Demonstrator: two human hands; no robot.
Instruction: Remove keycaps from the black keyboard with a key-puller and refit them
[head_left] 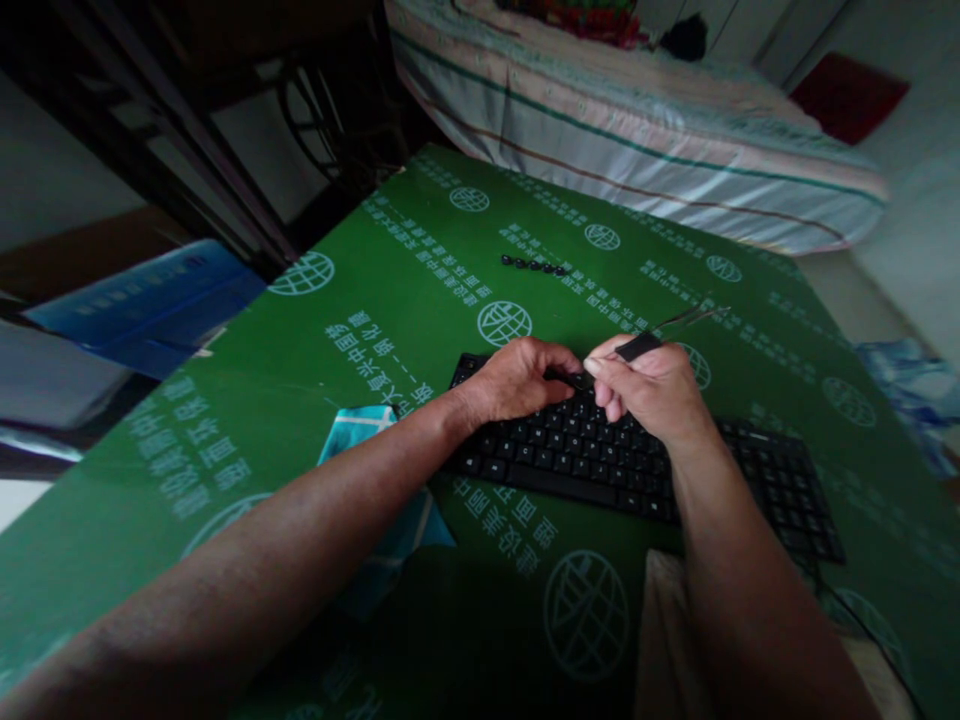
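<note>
A black keyboard lies at a slant on the green table, with both my hands over its far edge. My left hand is closed, thumb and fingers bent together around a small dark piece that I cannot make out. Against its fingertips is my right hand, closed around metal tweezers with a dark grip. Two thin prongs of the tweezers point up and to the right, away from the keys. My hands hide part of the upper key rows. Farther back, several small black keycaps lie in a row.
The green table carries white printing. A turquoise cloth lies under my left forearm. The keyboard's cable runs off at lower right. Beyond the far edge stands a covered bed; a blue box is at left.
</note>
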